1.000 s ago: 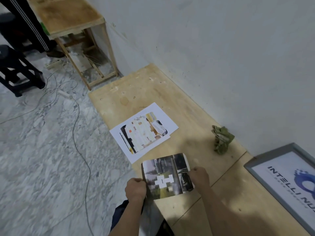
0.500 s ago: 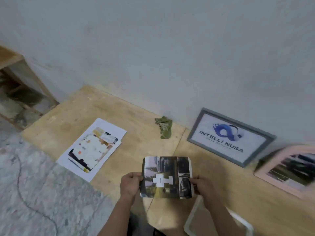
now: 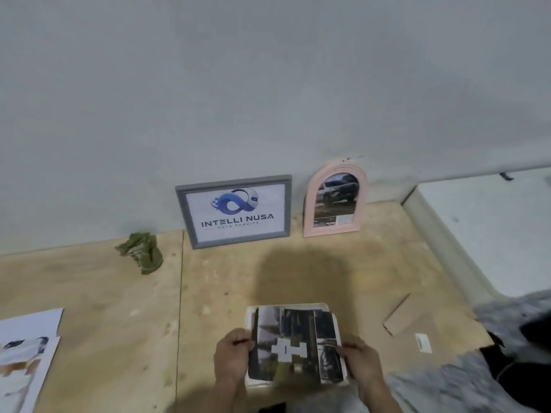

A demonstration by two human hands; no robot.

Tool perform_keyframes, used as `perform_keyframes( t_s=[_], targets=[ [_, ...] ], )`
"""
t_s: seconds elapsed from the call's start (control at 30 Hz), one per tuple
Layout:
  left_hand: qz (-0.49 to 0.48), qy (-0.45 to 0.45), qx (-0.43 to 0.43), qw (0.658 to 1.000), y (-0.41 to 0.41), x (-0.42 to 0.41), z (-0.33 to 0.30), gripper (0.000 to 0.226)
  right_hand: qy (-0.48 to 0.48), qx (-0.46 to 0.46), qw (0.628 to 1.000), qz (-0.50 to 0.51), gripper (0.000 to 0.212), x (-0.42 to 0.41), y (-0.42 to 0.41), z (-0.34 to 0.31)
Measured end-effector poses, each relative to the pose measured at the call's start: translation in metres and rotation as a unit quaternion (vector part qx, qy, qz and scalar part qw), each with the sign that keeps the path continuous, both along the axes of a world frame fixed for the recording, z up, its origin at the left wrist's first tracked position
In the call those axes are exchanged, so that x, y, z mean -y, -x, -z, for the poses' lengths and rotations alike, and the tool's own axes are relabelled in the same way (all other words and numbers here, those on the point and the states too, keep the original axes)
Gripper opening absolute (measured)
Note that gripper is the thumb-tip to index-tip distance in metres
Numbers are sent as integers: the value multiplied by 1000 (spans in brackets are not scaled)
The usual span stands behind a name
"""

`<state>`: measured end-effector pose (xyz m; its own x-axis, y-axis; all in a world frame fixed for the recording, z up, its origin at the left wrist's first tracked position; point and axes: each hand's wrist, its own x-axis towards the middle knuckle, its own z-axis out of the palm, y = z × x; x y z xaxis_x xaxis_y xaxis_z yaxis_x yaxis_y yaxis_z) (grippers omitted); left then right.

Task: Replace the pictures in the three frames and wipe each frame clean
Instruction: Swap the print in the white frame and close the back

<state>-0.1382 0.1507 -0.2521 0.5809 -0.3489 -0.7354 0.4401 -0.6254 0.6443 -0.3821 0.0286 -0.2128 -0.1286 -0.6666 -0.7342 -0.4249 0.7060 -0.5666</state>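
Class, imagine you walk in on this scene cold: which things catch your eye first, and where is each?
First the dark printed picture, held at its side edges by the left hand and right hand over a white frame at the near edge. Then the grey frame with a blue logo and the pink arched frame, both leaning on the wall, with a crumpled green cloth to their left.

Plywood bench [image 3: 89, 293]: green rag [image 3: 141, 251], grey frame [image 3: 235, 210], pink arched frame [image 3: 335, 201], cardboard piece [image 3: 402, 317], paper sheets [image 3: 26, 350].

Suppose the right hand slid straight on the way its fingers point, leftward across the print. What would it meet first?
Probably the left hand, which grips the opposite edge of the same print that the right hand holds; only the print's surface lies between them.
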Motion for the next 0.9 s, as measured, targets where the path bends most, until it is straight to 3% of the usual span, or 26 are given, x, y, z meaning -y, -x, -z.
perform_keyframes(
  t_s=[0.23,0.43,0.77,0.9],
  targets=[
    [63,-15,49,997,-6,-8,36,25,32,-22,999,-34,8,1,-13,-13],
    [56,-35,86,994,4,-2,-27,26,42,-31,996,-71,12,8,-22,-15],
    [80,-79,113,987,8,-3,-50,16,38,-48,993,-103,14,8,-28,-26],
    [146,-99,149,973,12,-2,-58,18,59,-73,988,-118,7,4,-27,-25]
  ],
)
